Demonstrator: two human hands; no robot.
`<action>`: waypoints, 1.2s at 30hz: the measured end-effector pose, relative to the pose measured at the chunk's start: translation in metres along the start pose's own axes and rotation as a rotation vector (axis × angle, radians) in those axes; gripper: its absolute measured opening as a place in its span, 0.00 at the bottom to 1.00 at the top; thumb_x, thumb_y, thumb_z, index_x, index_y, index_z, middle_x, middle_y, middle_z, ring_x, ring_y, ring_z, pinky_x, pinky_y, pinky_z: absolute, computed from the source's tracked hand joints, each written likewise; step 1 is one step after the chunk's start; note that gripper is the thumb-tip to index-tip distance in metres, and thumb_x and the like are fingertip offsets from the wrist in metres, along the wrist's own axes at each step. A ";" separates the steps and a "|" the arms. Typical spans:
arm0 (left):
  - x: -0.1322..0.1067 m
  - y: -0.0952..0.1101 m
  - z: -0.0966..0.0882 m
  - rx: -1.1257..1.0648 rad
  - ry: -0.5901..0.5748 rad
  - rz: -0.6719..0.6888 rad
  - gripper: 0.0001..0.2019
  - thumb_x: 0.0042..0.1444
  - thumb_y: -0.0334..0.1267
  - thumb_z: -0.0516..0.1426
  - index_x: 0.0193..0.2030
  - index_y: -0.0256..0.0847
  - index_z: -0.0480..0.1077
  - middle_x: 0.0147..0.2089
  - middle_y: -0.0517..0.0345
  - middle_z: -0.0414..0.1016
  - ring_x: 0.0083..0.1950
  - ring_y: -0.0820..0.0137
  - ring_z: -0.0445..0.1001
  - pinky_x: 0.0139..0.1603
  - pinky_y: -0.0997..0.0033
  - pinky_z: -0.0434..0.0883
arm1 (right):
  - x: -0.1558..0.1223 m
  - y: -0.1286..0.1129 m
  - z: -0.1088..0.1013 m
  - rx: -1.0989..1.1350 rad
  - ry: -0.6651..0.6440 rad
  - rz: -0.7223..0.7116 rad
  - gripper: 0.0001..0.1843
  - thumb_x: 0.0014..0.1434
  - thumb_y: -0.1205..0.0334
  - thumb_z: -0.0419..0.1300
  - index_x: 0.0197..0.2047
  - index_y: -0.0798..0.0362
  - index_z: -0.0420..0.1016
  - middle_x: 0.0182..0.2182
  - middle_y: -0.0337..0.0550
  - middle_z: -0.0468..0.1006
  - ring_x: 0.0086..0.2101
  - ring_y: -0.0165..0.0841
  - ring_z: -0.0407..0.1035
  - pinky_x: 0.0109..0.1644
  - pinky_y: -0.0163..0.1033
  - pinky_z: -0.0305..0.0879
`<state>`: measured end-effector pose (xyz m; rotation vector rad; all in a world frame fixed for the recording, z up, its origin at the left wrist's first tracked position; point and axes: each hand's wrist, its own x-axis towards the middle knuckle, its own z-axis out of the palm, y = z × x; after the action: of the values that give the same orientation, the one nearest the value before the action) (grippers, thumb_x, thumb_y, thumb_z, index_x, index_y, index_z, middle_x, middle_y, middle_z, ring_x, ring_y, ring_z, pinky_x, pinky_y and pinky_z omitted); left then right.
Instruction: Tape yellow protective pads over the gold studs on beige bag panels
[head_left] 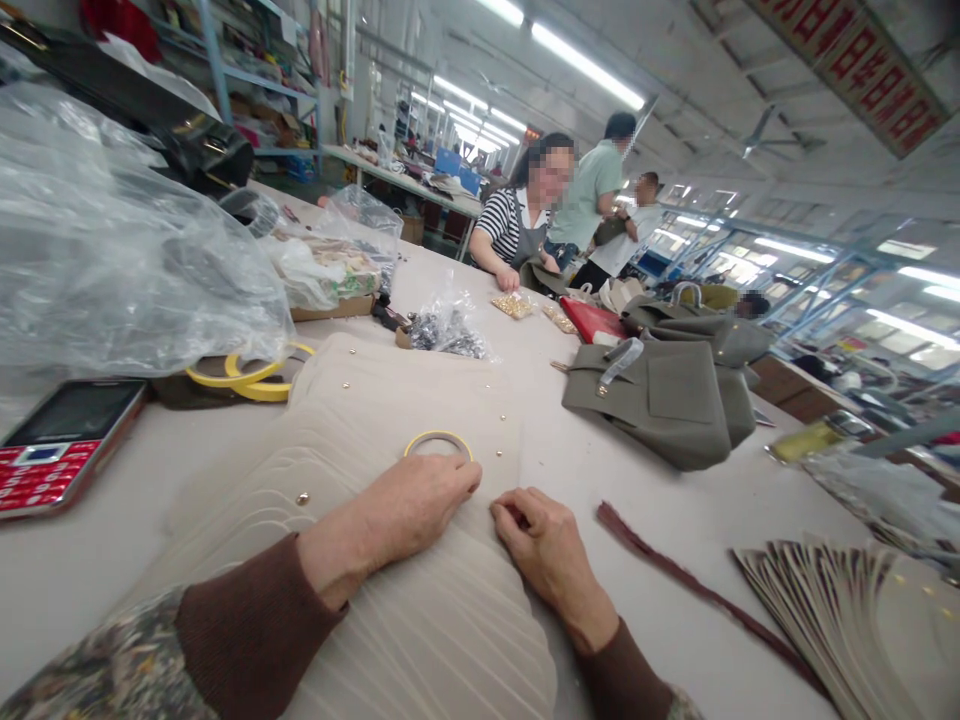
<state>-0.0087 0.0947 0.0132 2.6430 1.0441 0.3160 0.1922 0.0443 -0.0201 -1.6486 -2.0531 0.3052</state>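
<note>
A fanned stack of beige panels (375,410) with small metal studs lies in front of me. Over its middle, my left hand (412,505) is closed around a yellow-edged roll of tape (439,436), whose upper rim shows above the knuckles. My right hand (544,545) is at the stack's right edge, a short gap from the left one. Its thumb and fingers are pinched together, and what is between them, if anything, is too small to make out.
Left lie a red phone (52,450), more yellow tape rolls (251,380) and plastic sheeting (127,230). Grey-green bags (652,395), a dark red strip (697,585) and fanned pieces (825,600) lie right. A bag of metal parts (450,325) is ahead; a co-worker (517,225) sits beyond.
</note>
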 end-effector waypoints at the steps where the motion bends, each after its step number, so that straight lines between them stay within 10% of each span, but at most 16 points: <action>1: 0.000 0.000 0.000 -0.010 0.003 0.003 0.08 0.63 0.30 0.47 0.38 0.42 0.66 0.38 0.56 0.75 0.37 0.67 0.73 0.34 0.70 0.65 | 0.002 0.000 0.000 -0.001 0.003 0.022 0.08 0.58 0.67 0.57 0.30 0.53 0.77 0.25 0.40 0.76 0.27 0.31 0.69 0.35 0.34 0.61; 10: 0.000 0.001 -0.003 -0.040 0.066 0.050 0.07 0.64 0.33 0.49 0.41 0.44 0.68 0.36 0.60 0.78 0.38 0.67 0.76 0.35 0.71 0.66 | 0.003 0.003 -0.020 0.345 -0.295 0.138 0.24 0.62 0.58 0.55 0.15 0.55 0.66 0.14 0.31 0.59 0.18 0.24 0.51 0.22 0.32 0.45; 15: 0.002 -0.002 0.006 -0.050 0.145 0.067 0.15 0.66 0.35 0.48 0.58 0.45 0.61 0.45 0.55 0.79 0.44 0.65 0.78 0.42 0.69 0.70 | 0.009 0.002 -0.013 0.513 0.120 0.155 0.09 0.60 0.61 0.59 0.37 0.55 0.79 0.29 0.39 0.78 0.29 0.31 0.69 0.33 0.33 0.63; 19: 0.001 -0.001 0.010 -0.032 0.106 0.092 0.22 0.66 0.33 0.46 0.66 0.44 0.50 0.45 0.53 0.80 0.43 0.64 0.79 0.41 0.67 0.72 | 0.012 -0.010 -0.009 0.489 0.223 -0.120 0.09 0.60 0.67 0.58 0.42 0.54 0.77 0.36 0.45 0.80 0.34 0.32 0.72 0.39 0.35 0.68; 36: 0.003 0.009 0.010 0.001 0.089 -0.034 0.05 0.65 0.34 0.47 0.41 0.44 0.63 0.32 0.61 0.75 0.33 0.66 0.75 0.29 0.69 0.59 | 0.012 -0.019 0.001 0.130 0.417 -0.275 0.09 0.53 0.72 0.53 0.29 0.56 0.75 0.22 0.41 0.74 0.23 0.30 0.68 0.29 0.34 0.63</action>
<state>0.0026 0.0887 0.0069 2.6299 1.1158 0.4292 0.1739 0.0514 -0.0097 -1.2110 -1.8630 -0.0032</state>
